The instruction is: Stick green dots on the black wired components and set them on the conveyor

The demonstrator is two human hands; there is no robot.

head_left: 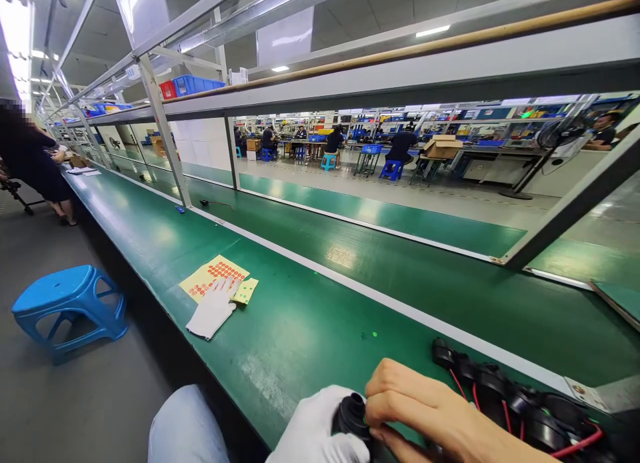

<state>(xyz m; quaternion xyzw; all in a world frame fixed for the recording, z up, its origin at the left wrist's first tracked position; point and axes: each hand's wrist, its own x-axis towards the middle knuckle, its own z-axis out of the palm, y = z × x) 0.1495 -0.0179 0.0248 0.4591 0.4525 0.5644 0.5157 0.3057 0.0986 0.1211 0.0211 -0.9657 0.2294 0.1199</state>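
Note:
Near the bottom edge, my left hand point(313, 426), in a white glove, is wrapped round a black round part point(352, 415) with a short open neck on top. My bare right hand point(407, 406) presses its curled fingers against the right side of that same part; a speck of green shows at the fingertips. On the green bench point(295, 330) to the left lie a sheet of red round stickers point(220, 270), a small piece with green dots point(246, 291) and a white glove point(213, 313). Several black parts with red wires point(493, 383) lie right of my right hand.
A blue stool point(65, 293) stands on the floor at the left, with a standing person point(30, 156) beyond it. Metal posts point(163, 130) carry an overhead shelf with bins point(197, 84). Seated people and a fan are in the background.

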